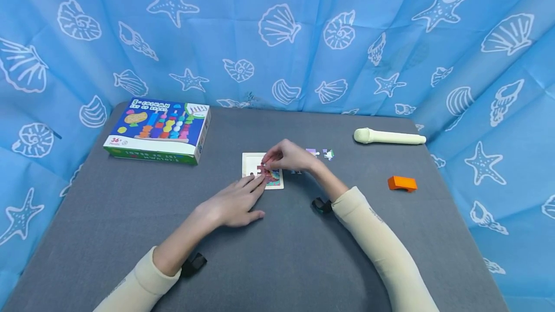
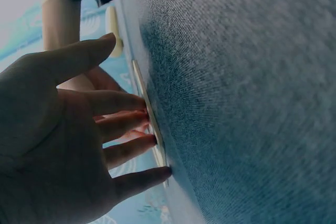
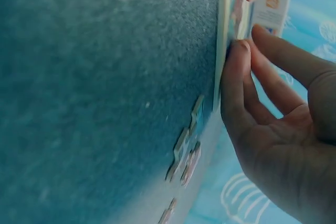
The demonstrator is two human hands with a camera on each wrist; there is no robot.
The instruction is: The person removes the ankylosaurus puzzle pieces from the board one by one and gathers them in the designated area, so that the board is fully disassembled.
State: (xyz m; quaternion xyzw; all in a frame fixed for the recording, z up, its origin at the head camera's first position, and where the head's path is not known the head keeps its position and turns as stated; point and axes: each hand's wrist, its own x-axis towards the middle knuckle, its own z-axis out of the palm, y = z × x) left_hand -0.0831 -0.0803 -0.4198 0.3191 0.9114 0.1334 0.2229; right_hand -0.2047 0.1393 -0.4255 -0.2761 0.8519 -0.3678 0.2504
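A small square jigsaw board (image 1: 249, 158) with a pale frame lies mid-table, its colourful picture partly covered by the hands. My left hand (image 1: 237, 202) lies palm down with its fingers stretched out, their tips on the board's near left side. In the left wrist view those fingers (image 2: 131, 153) touch the board's edge (image 2: 140, 85). Over the board, my right hand (image 1: 288, 156) has its thumb and fingers bent together at a reddish puzzle piece (image 1: 261, 169). The right wrist view shows the fingertips (image 3: 239, 51) at the board's edge; they hide most of that piece.
Loose puzzle pieces (image 1: 328, 154) lie to the right of the board, partly behind the right wrist. A bead set box (image 1: 160, 131) stands at the back left. At the right are a pale microphone-shaped object (image 1: 390, 137) and an orange arched block (image 1: 402, 183). A blue curtain (image 1: 277, 37) hangs behind.
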